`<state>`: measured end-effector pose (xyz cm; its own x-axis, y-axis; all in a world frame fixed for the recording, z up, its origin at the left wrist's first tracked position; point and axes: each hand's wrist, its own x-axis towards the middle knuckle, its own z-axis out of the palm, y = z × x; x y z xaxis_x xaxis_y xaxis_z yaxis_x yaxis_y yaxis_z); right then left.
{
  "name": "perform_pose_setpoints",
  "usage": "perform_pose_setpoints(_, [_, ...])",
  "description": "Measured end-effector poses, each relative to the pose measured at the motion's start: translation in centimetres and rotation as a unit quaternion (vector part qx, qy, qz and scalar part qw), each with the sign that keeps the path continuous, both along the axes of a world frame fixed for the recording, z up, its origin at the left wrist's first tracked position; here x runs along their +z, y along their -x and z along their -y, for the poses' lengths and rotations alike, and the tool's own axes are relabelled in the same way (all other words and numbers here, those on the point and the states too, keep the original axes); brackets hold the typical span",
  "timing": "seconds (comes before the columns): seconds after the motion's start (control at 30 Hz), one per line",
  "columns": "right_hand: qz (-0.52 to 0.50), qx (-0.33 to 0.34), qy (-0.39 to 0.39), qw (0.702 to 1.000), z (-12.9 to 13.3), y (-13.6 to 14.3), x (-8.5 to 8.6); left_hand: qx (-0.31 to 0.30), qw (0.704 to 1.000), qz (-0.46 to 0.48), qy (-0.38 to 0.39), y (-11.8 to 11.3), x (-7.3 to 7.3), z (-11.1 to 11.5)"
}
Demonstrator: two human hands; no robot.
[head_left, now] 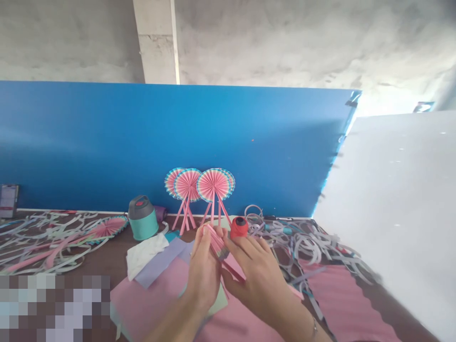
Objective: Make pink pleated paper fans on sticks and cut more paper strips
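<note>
Nearest the camera: both forearms (294,316), entering from the near edge, a bracelet (315,328) at the right wrist. Beneath them lie flat pink sheets (149,304).

Item in hand: a folded pink paper (215,242), its pleats packed together, raised above the sheets at the middle of the scene. Its long axis runs obliquely, from the far left end to the near right end, where the pale edging shows.

Left hand (207,270): clamped on the paper from the left, thumb laid along its side. Right hand (261,273): at the right of the paper, fingers bent toward the edged end and nearer to that end than the left. Whether its fingertips press the paper cannot be told. A pink strip (233,271) shows between its thumb and fingers; any join to the paper is hidden.

Beyond the grip: a red container (239,228), just right of the paper; round pleated fans (213,185) stand upright, farther off, before a blue panel (249,123).
</note>
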<state>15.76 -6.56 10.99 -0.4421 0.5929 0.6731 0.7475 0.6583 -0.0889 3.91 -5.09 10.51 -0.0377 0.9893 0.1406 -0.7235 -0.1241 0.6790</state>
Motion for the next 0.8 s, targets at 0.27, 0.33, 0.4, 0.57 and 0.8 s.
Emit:
perform_pose_setpoints(0.27, [-0.088,-0.037,-0.060,0.994,0.1,1.1,-0.3,-0.012,0.999,0.001,0.042,-0.4,-0.5,0.8])
perform_pose_setpoints(0.33, [-0.109,-0.051,-0.068,0.990,0.1,1.2,-0.6,-0.019,0.999,-0.024,0.042,-0.5,-0.4,0.9])
perform_pose_setpoints(0.4, [-0.117,-0.064,-0.068,0.989,0.0,1.3,-0.9,-0.025,0.998,-0.040,0.034,-0.6,-0.3,1.0])
perform_pose_setpoints(0.57, [-0.124,-0.080,-0.073,0.986,-0.4,1.0,-1.2,-0.079,0.995,-0.057,-0.010,-0.5,-0.3,0.7])
perform_pose_setpoints(0.8, [-0.137,-0.057,-0.053,0.987,-1.0,-0.8,0.0,-0.099,0.973,-0.182,-0.100,2.2,-0.4,-1.4])
